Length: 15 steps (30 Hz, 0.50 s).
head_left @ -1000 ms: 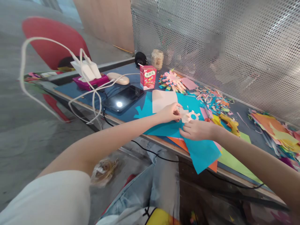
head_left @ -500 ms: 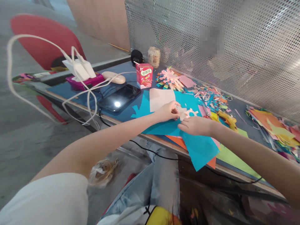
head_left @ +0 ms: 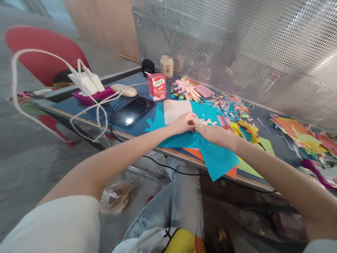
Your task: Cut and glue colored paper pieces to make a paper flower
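My left hand (head_left: 185,123) is closed, with its fingertips pinching a small pale paper piece (head_left: 199,120) over the blue paper sheets (head_left: 181,140). Right beside it, my right hand (head_left: 208,133) has its fingers together at the lower edge of the same piece, fingertips nearly touching the left ones. Pale fringed paper (head_left: 210,122) shows just beyond the right hand. A light pink sheet (head_left: 177,109) lies flat behind my left hand.
A phone (head_left: 133,111), a red drink carton (head_left: 157,86) and a purple tissue box (head_left: 92,95) with white cables stand left. Behind are a fringed paper flower (head_left: 185,88) and scraps (head_left: 231,105); a yellow glue gun (head_left: 250,130) lies right. Mesh (head_left: 237,52) borders the back.
My right hand has moved in against my left hand and turned, covering more of the fringed paper. The view has shifted slightly, showing more of the table's right side and a purple object there.
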Available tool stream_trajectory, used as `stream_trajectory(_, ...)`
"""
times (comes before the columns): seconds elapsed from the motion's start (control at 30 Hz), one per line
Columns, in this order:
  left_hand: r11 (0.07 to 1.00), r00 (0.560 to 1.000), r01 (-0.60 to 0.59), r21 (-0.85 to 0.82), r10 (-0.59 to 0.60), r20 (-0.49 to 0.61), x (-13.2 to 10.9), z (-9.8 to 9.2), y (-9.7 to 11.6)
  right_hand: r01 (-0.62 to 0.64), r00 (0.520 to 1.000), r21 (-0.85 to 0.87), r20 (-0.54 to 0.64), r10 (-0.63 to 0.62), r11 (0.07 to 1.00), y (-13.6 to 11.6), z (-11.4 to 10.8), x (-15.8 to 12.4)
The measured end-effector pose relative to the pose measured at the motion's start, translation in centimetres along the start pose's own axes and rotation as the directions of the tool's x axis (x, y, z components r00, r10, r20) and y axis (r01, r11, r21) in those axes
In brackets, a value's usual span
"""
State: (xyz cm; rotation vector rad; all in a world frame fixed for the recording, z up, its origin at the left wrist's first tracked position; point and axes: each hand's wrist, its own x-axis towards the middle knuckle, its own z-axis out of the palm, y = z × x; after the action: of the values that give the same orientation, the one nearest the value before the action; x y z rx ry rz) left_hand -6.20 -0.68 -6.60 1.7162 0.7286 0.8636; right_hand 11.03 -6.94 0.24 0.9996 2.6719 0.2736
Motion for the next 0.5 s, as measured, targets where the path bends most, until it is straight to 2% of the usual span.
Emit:
stream_trajectory(0.13, 1.000, 1.000, -0.022, 0.008, 0.022, 0.009, -0.3, 0.1, 0.3, -0.115, 0.992, 0.157, -0.033, 0.121, 0.981, 0.0, -0.2, -0.9)
stream_trajectory(0.23, 0.998, 0.999, -0.052, 0.031, 0.052, -0.001, -0.7, 0.2, 0.8, -0.205, 0.968, 0.314, -0.076, 0.240, 0.927, 0.0, 0.1, -2.1)
stream_trajectory(0.3, 0.986, 0.993, -0.109, 0.125, 0.114, -0.034, -1.0, 0.2, 1.3, -0.234, 0.943, 0.432, -0.118, 0.312, 0.871, -0.1, 0.3, -2.9)
stream_trajectory(0.37, 0.935, 0.976, -0.186, 0.301, 0.211, -0.053, -1.4, 0.2, 2.0, -0.251, 0.910, 0.543, -0.149, 0.386, 0.801, 0.0, 0.4, -3.7)
stream_trajectory(0.43, 0.859, 0.958, -0.243, 0.450, 0.286, -0.029, -1.9, 0.2, 2.6, -0.276, 0.868, 0.641, -0.152, 0.472, 0.716, 0.3, 0.4, -4.5)
stream_trajectory(0.5, 0.833, 0.952, -0.270, 0.483, 0.307, 0.001, -2.3, 0.3, 3.1, -0.297, 0.825, 0.735, -0.125, 0.552, 0.610, 0.7, 0.4, -5.3)
